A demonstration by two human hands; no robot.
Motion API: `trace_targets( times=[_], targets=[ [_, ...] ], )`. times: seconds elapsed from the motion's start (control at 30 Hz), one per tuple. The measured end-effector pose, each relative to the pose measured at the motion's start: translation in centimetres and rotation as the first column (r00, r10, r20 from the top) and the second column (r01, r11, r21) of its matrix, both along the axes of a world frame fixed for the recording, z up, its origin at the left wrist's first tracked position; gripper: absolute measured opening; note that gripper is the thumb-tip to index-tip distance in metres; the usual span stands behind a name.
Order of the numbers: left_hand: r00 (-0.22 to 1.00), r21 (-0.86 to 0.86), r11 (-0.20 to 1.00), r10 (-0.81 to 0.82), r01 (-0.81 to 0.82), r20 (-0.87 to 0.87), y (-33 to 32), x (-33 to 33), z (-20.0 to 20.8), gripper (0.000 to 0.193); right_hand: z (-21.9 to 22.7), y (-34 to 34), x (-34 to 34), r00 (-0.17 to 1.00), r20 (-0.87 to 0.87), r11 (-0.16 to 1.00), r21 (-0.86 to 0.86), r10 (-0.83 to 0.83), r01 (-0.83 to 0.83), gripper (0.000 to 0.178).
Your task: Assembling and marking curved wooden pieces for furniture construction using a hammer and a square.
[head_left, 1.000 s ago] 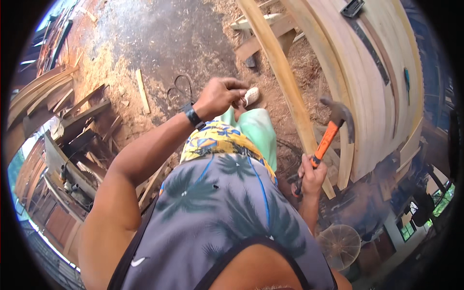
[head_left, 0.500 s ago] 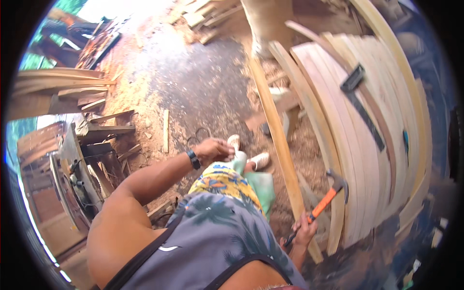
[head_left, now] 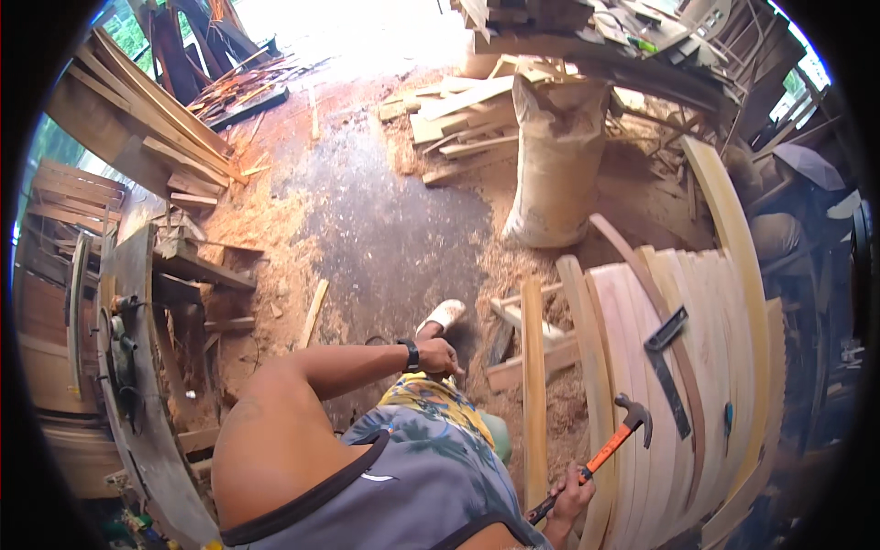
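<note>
My right hand (head_left: 571,498) is wrapped round the handle of a claw hammer (head_left: 612,446) with an orange-and-black handle. Its dark metal head points up and away, over the edge of the pale boards (head_left: 655,367). My left hand (head_left: 438,357), below a dark wristband, is held in front of my body with the fingers curled in. Whatever those fingers may hold is hidden. On the boards lie a black square (head_left: 669,367) and a long, narrow brown wooden strip (head_left: 655,286). A small blue-handled tool (head_left: 729,417) rests farther right.
A full, pale sack (head_left: 557,174) stands ahead, beside piled wood offcuts (head_left: 467,115). A long loose plank (head_left: 533,394) lies left of the boards. Timber and a machine-like frame (head_left: 137,339) line the left side. Sawdust (head_left: 275,247) covers much of the floor.
The view has swung upward, so the sack and the far wood piles show more fully. One of my feet has stepped forward. The hammer stays in my right hand.
</note>
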State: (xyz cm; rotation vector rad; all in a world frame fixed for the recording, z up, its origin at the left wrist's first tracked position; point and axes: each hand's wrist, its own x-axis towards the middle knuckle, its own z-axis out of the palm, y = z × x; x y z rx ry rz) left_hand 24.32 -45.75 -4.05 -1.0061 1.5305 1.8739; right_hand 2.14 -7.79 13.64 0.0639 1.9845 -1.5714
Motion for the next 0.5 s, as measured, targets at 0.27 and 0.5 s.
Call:
trace_targets(
  times=[0.27, 0.5],
  targets=[
    [0.979, -0.324, 0.938, -0.166, 0.120, -0.116, -32.2, 3.8, -0.7, 0.021, 3.0, -14.0, 3.9, 0.994, 0.053, 0.994, 0.060, -0.097, 0.094, 0.020],
    [0.865, -0.265, 0.824, 0.465, -0.500, -0.186, -44.6, -5.9, 9.9, 0.021, 4.9, -20.6, 7.9, 0.999, 0.002, 0.991, 0.128, -0.043, 0.042, 0.022]
  ],
)
